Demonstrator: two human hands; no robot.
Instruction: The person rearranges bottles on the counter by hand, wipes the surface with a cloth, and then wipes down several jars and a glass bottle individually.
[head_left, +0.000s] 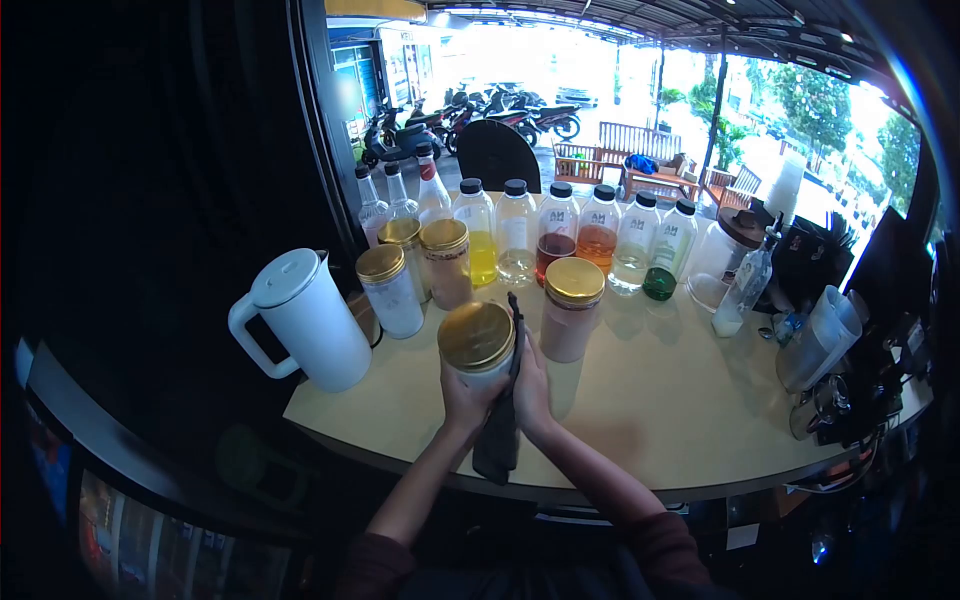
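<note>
Near the table's front edge, my left hand (466, 402) is wrapped around a jar (477, 338) with a gold lid, held upright. A dark cloth (497, 440) hangs along the jar's right side. My right hand (533, 388) presses that cloth against the jar, its fingers partly hidden behind the cloth. Just beyond my right hand stands another gold-lidded jar (572, 315) with pale brownish contents. To the left are a gold-lidded jar of white contents (392, 295) and a brownish one (448, 268), with a further jar (400, 235) partly hidden behind them.
A white pitcher (310, 325) stands at the table's left. Along the back are several black-capped bottles, including yellow (480, 250), red (556, 250) and green (664, 270) ones. A clear container (712, 270), a glass bottle (746, 285) and a plastic jug (822, 340) stand at the right.
</note>
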